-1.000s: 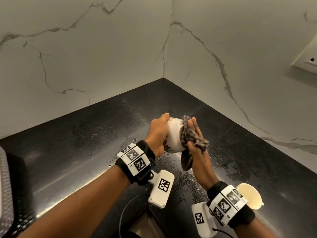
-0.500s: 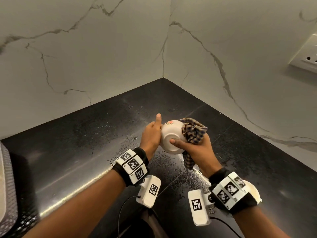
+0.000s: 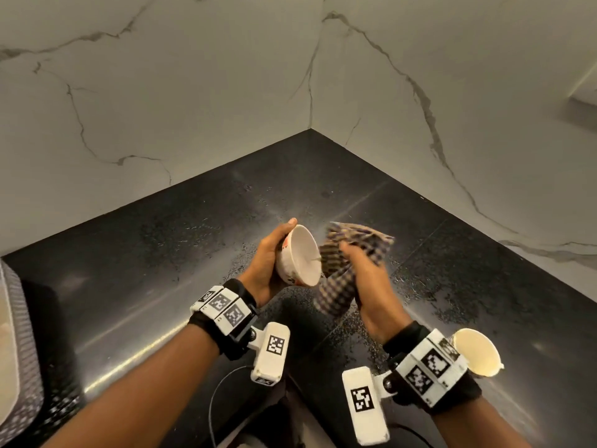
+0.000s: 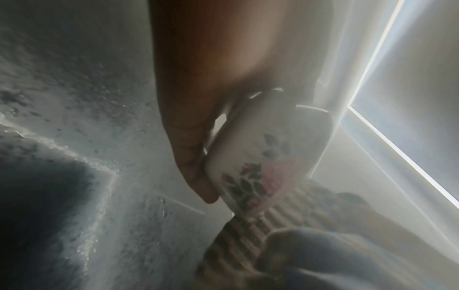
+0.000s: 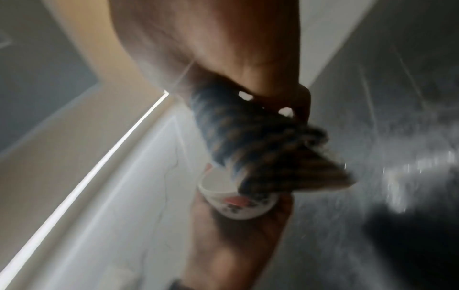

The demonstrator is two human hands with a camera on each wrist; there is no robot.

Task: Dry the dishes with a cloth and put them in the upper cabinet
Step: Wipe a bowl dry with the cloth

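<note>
My left hand grips a small white bowl with a flower pattern, tipped on its side with the opening toward the right. Its fingers curl round the outside. My right hand holds a bunched checked cloth just right of the bowl's rim; a loose end hangs down. In the right wrist view the cloth sits over the bowl's mouth. Both hands hover above the black counter.
A cream cup stands on the counter behind my right wrist. Water drops spread over the counter around the hands. Marble walls meet in a corner ahead. A patterned object lies at the left edge.
The bowl has turned from base-toward-me to opening-facing-right in my left hand. My right hand let go of the bowl's outside and drew back with the cloth to the rim.
</note>
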